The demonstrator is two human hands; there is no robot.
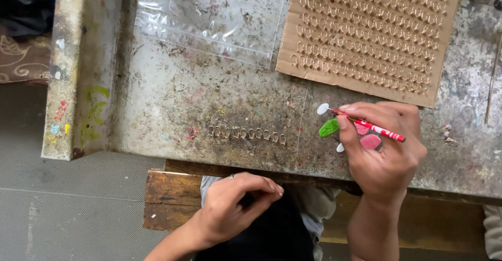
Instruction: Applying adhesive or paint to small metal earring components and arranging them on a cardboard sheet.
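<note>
My right hand point(384, 151) grips a thin red stick-like tool point(374, 128) over the stained metal worktable point(172, 104). Under and beside that hand lie small blobs of colour: white point(323, 109), green point(329, 128) and pink-red point(370, 141). A short row of small metal loops point(246, 133) lies on the table to the left of it. My left hand point(235, 201) rests below the table edge over my lap, fingers pinched together; whether it holds something I cannot tell.
A cardboard sheet point(371, 31) covered with rows of small metal loops lies at the back right. A clear plastic zip bag point(209, 23) lies at the back middle. A thin stick point(492, 78) lies at the far right. A wooden bench edge point(172, 188) runs below the table.
</note>
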